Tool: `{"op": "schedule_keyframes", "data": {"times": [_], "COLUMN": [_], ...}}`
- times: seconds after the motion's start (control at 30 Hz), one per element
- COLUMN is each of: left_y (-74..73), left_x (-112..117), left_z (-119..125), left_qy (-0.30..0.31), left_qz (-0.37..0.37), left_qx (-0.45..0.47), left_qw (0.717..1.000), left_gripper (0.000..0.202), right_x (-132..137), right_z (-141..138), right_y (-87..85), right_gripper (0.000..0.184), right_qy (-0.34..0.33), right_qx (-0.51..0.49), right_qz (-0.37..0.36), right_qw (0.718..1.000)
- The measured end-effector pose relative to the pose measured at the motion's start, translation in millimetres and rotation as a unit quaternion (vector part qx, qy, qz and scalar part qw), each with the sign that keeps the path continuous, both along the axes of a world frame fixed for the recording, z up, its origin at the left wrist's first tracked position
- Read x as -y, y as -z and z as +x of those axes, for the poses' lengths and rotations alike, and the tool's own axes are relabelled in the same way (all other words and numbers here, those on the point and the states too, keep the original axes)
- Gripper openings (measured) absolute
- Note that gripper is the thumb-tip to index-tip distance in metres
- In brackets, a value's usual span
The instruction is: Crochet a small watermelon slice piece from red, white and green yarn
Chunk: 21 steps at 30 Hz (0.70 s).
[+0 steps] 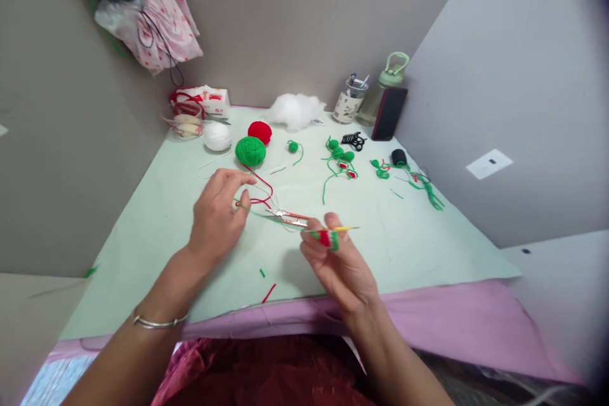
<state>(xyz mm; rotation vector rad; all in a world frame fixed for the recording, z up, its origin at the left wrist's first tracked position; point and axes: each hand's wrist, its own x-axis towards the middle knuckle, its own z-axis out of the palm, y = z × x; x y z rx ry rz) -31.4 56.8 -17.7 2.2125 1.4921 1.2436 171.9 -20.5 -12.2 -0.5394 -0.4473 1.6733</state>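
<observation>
My right hand (340, 266) pinches a crochet hook (346, 228) with a yellow handle, together with a small crocheted piece (328, 240) in red, green and white. Over to the left, my left hand (219, 210) has its thumb and index finger apart, while its lower fingers curl around green yarn (259, 212). That strand runs across towards the crocheted piece. Between the hands lie scissors (290, 218) with orange handles, and a red strand (259, 201) loops beside them. The grip on the hook is partly hidden by fingers.
Behind my hands sit a green yarn ball (250, 151), a red ball (259, 132), a white ball (217, 137) and white stuffing (297, 111). Small green crocheted pieces (337, 152) lie right of centre. A bottle (380, 98), phone (390, 114) and pen cup (349, 104) stand at the back right.
</observation>
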Motion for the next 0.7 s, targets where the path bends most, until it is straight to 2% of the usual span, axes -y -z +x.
{"op": "schedule_keyframes", "data": {"times": [0.07, 0.1, 0.17, 0.2, 0.33, 0.43, 0.57, 0.7], "left_y": [-3.4, -4.8, -5.2, -3.9, 11.4, 27.1, 39.2, 39.3], "left_x": [1.1, 5.2, 19.3, 28.3, 64.2, 78.5, 77.9, 70.4], "left_z": [-18.7, -26.1, -33.4, -32.6, -8.9, 8.5, 8.7, -4.4], "left_qy": [-0.022, -0.006, 0.066, 0.097, 0.18, 0.18, 0.179, 0.245], "left_qz": [-0.064, -0.111, -0.189, -0.2, -0.166, -0.144, -0.146, -0.179], "left_qx": [-0.043, -0.067, -0.137, -0.174, -0.285, -0.339, -0.346, -0.278], "left_qw": [0.997, 0.992, 0.97, 0.959, 0.927, 0.912, 0.91, 0.911], "left_gripper": [0.008, 0.009, 0.035, 0.042, 0.051, 0.048, 0.023, 0.028], "right_x": [4.0, 5.7, 8.4, 9.3, 10.6, 11.1, 12.0, 13.4], "right_z": [14.4, 22.9, 39.6, 46.9, 64.1, 68.5, 74.3, 81.7], "right_y": [-11.0, -16.1, -23.7, -25.8, -25.0, -21.3, -20.6, -21.5], "right_gripper": [0.03, 0.031, 0.032, 0.033, 0.037, 0.038, 0.04, 0.042], "right_qy": [0.027, 0.046, 0.078, 0.094, 0.128, 0.145, 0.165, 0.182], "right_qx": [-0.016, -0.018, -0.012, -0.005, 0.027, 0.03, 0.015, 0.03], "right_qz": [0.026, 0.036, 0.049, 0.052, 0.043, 0.031, 0.028, 0.025], "right_qw": [0.999, 0.998, 0.996, 0.994, 0.99, 0.988, 0.986, 0.983]}}
